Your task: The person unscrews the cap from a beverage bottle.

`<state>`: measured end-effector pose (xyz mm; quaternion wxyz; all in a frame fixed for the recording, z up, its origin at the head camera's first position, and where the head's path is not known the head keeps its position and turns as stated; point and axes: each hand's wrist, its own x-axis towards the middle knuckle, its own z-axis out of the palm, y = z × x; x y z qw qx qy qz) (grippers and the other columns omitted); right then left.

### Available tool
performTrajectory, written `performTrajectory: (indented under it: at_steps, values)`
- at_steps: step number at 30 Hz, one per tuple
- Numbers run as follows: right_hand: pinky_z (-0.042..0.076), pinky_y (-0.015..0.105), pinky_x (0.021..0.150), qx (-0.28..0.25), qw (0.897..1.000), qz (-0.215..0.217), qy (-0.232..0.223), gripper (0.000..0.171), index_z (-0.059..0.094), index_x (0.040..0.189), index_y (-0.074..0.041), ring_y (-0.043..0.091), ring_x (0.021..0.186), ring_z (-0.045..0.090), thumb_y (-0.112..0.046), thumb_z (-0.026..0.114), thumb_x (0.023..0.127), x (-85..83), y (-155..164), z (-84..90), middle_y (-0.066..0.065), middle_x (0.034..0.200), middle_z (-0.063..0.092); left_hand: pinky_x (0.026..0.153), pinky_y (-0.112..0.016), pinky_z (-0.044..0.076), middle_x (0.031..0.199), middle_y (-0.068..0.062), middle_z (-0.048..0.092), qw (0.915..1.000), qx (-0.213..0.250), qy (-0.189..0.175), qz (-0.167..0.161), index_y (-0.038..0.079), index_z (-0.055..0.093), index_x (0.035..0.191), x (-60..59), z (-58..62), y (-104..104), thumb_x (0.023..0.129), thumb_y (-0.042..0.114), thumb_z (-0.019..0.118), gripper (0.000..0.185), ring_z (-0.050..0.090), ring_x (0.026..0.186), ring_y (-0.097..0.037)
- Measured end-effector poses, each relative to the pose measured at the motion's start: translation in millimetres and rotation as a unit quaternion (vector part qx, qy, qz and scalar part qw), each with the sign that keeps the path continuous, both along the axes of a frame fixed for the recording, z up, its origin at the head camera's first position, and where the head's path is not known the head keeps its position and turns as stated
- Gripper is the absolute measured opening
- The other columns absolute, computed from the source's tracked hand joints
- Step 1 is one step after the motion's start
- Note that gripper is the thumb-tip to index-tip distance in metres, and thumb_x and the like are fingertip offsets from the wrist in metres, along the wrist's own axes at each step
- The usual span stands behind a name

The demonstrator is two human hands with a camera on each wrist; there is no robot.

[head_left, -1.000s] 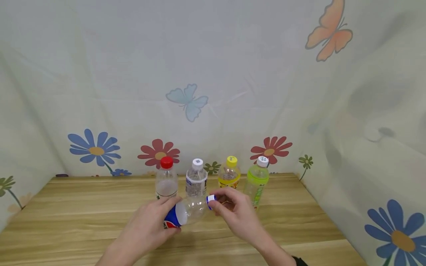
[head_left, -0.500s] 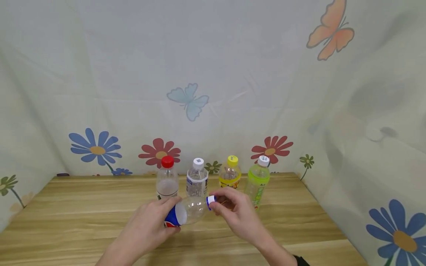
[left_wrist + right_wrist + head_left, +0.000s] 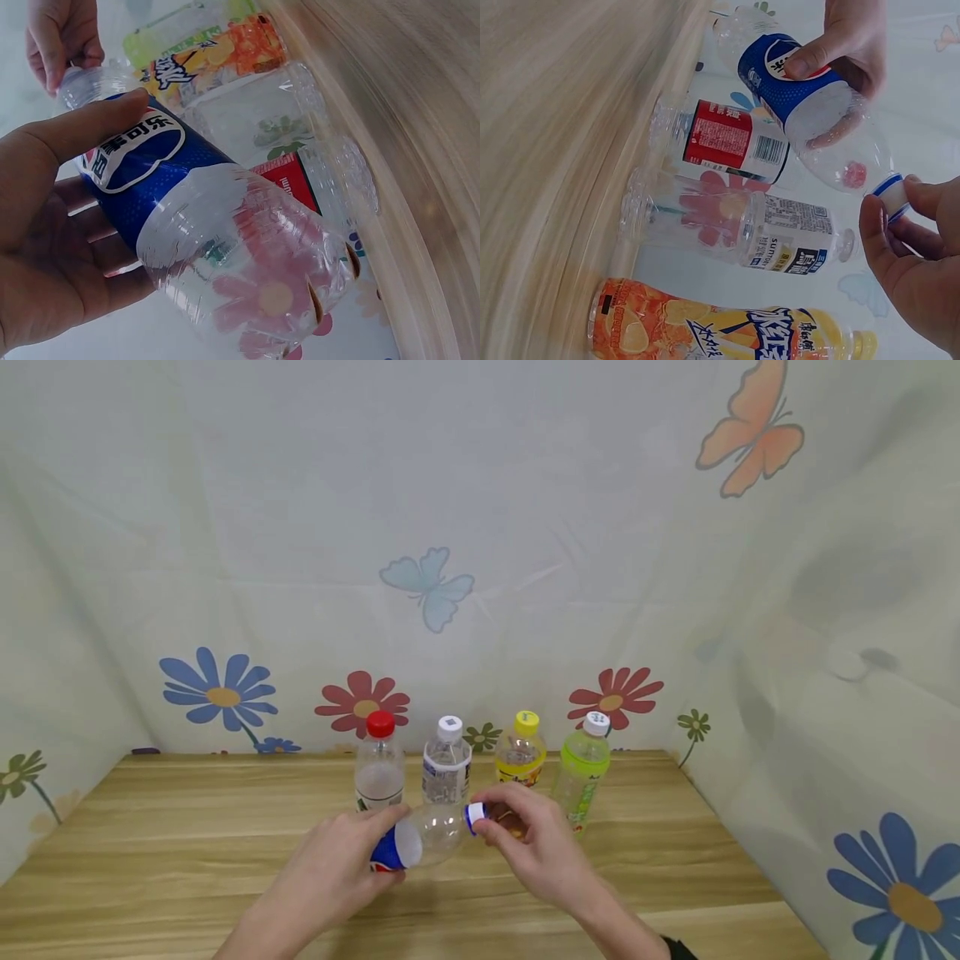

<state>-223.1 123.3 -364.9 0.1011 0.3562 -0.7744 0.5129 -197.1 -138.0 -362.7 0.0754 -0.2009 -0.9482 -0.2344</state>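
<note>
Two hands held an empty cola bottle sideways above the table.

The left hand curled its fingers around the blue label, while the right hand pinched the cap between thumb and fingertips. Four capped bottles stood in a row just behind.

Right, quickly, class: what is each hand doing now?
Left hand: grips the blue-labelled Pepsi bottle round its body.
Right hand: pinches the bottle's blue-and-white cap.
</note>
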Motion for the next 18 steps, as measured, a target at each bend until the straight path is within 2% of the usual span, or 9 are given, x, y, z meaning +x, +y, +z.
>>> performTrajectory:
  at_steps: [8, 13, 16, 18]
  values:
    - [0.062, 0.031, 0.066, 0.013, 0.999, 0.005, 0.045, 0.018, 0.069, 0.114, -0.006, 0.017, 0.086, 0.065, -0.010, 0.071, 0.097, -1.7, 1.7, -0.5, 0.003, 0.104, 0.068, 0.084, -0.056, 0.059, 0.118, -0.010, 0.072, 0.9992, 0.027, -0.026, -0.011, 0.012, 0.067, 0.130, -2.0, 0.4, -0.5, 0.072, 0.014, 0.095, 0.065, 0.070, 0.100, -0.031]
    - [0.061, 0.030, 0.068, 0.032, 0.997, 0.006, 0.066, 0.018, 0.068, 0.115, -0.008, 0.016, 0.088, 0.063, -0.010, 0.070, 0.098, -1.3, 1.6, -0.1, -0.001, 0.105, 0.066, 0.083, -0.055, 0.059, 0.117, -0.012, 0.072, 0.9990, 0.028, -0.031, -0.018, 0.010, 0.067, 0.130, -2.8, 0.4, -1.4, 0.072, 0.013, 0.095, 0.064, 0.070, 0.098, -0.032]
    - [0.061, 0.029, 0.074, 0.039, 0.994, 0.010, 0.098, 0.020, 0.067, 0.117, -0.008, 0.015, 0.093, 0.064, -0.005, 0.070, 0.097, -1.5, 0.6, -1.3, -0.002, 0.109, 0.066, 0.082, -0.055, 0.059, 0.118, -0.014, 0.071, 0.9983, 0.035, -0.038, -0.028, 0.008, 0.066, 0.130, -3.5, -0.4, -3.6, 0.073, 0.013, 0.094, 0.064, 0.070, 0.099, -0.032]
    - [0.061, 0.030, 0.080, 0.038, 0.989, 0.020, 0.142, 0.023, 0.067, 0.113, -0.007, 0.017, 0.099, 0.064, 0.005, 0.070, 0.094, -1.9, -0.9, -2.2, 0.001, 0.113, 0.066, 0.083, -0.055, 0.059, 0.121, -0.015, 0.070, 0.9968, 0.049, -0.049, -0.041, 0.007, 0.066, 0.131, -4.1, -0.9, -5.8, 0.074, 0.014, 0.094, 0.064, 0.070, 0.101, -0.033]
